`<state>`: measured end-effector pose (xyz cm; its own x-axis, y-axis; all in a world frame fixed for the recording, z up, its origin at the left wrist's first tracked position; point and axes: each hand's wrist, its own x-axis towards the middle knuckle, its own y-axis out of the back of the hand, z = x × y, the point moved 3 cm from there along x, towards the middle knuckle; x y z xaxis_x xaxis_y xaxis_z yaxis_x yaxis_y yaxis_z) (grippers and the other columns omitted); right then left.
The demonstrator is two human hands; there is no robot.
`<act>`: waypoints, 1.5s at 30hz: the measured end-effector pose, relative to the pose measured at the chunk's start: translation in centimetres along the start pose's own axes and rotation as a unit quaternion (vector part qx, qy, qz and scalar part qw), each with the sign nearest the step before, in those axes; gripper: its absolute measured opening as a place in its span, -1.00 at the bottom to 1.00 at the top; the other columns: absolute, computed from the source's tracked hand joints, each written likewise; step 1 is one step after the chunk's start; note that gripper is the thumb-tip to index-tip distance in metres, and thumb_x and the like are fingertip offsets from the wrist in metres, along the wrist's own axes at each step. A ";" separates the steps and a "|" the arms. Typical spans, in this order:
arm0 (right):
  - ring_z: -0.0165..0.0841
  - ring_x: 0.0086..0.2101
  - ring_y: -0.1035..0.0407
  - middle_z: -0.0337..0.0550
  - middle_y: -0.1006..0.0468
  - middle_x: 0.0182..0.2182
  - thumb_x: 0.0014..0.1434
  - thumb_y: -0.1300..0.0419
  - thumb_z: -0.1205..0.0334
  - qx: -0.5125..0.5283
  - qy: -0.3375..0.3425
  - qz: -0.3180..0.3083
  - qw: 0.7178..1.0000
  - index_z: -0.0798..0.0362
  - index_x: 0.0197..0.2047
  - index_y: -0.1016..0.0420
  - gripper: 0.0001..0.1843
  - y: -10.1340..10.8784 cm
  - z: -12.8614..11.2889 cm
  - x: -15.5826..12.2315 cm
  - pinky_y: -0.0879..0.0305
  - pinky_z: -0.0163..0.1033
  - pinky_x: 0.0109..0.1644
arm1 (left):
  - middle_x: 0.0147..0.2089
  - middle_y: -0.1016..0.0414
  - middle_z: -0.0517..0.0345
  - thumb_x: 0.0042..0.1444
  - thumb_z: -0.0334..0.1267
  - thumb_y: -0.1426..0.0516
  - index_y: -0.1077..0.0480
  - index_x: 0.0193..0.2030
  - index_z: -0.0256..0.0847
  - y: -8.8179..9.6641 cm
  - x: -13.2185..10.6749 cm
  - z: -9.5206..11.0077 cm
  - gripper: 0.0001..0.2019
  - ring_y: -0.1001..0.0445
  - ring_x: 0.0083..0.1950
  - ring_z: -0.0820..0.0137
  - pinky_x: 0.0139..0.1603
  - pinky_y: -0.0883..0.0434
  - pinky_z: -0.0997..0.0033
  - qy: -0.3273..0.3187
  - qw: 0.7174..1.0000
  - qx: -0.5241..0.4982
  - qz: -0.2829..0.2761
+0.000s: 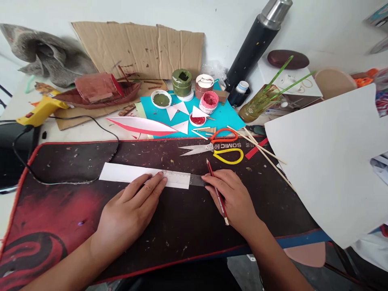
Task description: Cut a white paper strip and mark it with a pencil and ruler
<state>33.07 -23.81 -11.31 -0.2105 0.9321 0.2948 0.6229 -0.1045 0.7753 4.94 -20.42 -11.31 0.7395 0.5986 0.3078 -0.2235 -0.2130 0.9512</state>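
Observation:
A white paper strip [121, 173] lies lengthwise on the dark desk mat. Over its right part rests a clear ruler [197, 180], whose end sticks out beyond the paper. With outstretched fingers, my left hand [133, 206] presses down on the ruler and strip. My right hand [235, 196] pinches the ruler's right end between thumb and fingertips. A red-and-black pencil [218, 196] is also held in that hand, its point facing away from me. Beyond the right hand lie scissors [209, 148] with one orange and one yellow handle, blades apart.
Paint jars [182, 83] and paper pieces [178, 109] sit on a blue sheet [148, 105] behind. A brown model boat [98, 91] and yellow glue gun [44, 109] are back left. Thin sticks [266, 151] and a large white sheet [327, 161] lie right. A black flask [253, 44] leans behind.

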 end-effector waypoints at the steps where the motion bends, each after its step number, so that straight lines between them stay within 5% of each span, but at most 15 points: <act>1: -0.11 -0.05 -0.57 -0.02 -0.71 -0.04 0.56 -0.24 0.35 0.002 -0.002 0.001 1.000 -0.09 0.25 -0.62 -0.70 0.0 0.0 0.0 -0.61 0.08 0.04 | 0.40 -0.62 0.08 0.47 -0.41 -0.14 -0.13 0.66 -0.26 0.0 0.0 0.0 -0.33 -0.59 0.31 0.11 0.24 -0.57 0.16 0.001 1.000 0.000 -0.002; 9: -0.09 -0.05 -0.58 -0.01 -0.70 -0.04 0.55 -0.26 0.30 0.009 -0.002 0.001 1.000 -0.10 0.27 -0.61 -0.71 0.1 -0.1 0.1 -0.61 0.10 0.05 | 0.41 -0.61 0.15 0.48 -0.40 -0.12 0.10 0.74 -0.06 -0.1 -0.2 -0.1 -0.21 -0.59 0.33 0.15 0.21 -0.59 0.21 0.022 0.999 -0.029 -0.009; 16: -0.09 -0.03 -0.55 0.01 -0.68 -0.04 0.56 -0.26 0.30 -0.007 0.001 0.000 1.000 -0.03 0.24 -0.61 -0.74 -0.1 -0.1 0.1 -0.59 0.09 0.07 | 0.41 -0.61 0.12 0.47 -0.41 -0.14 -0.13 0.67 -0.19 -0.1 -0.1 0.0 -0.32 -0.59 0.31 0.11 0.21 -0.56 0.19 0.008 1.000 -0.017 0.002; 23: -0.10 -0.02 -0.57 -0.01 -0.69 -0.04 0.57 -0.24 0.31 0.003 -0.012 0.003 1.000 -0.08 0.25 -0.61 -0.73 -0.2 0.0 0.1 -0.59 0.08 0.08 | 0.41 -0.61 0.13 0.48 -0.38 -0.12 0.08 0.74 -0.04 -0.4 -0.4 -0.1 -0.21 -0.60 0.31 0.14 0.21 -0.57 0.18 0.026 0.999 -0.024 -0.001; 36: -0.12 -0.04 -0.54 -0.02 -0.68 -0.04 0.55 -0.26 0.34 0.019 -0.017 0.004 1.000 -0.03 0.23 -0.62 -0.74 0.0 -0.2 0.2 -0.57 0.03 0.08 | 0.43 -0.59 0.04 0.47 -0.41 -0.11 0.03 0.72 -0.21 -0.2 -0.3 -0.1 -0.25 -0.58 0.29 0.06 0.16 -0.56 0.13 -0.007 1.000 -0.011 0.001; 45: -0.12 -0.04 -0.54 -0.01 -0.68 -0.03 0.58 -0.24 0.30 0.017 -0.021 -0.003 1.000 -0.05 0.24 -0.62 -0.75 0.0 -0.2 0.2 -0.55 0.05 0.09 | 0.46 -0.56 0.16 0.47 -0.42 -0.07 0.10 0.74 -0.07 -0.2 -0.2 -0.1 -0.22 -0.59 0.27 0.11 0.12 -0.56 0.16 0.003 1.000 -0.012 -0.016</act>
<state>32.87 -23.70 -11.14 -0.1822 0.9468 0.2653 0.6475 -0.0875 0.7570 4.74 -20.43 -11.52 0.7424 0.6095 0.2781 -0.2153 -0.1760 0.9606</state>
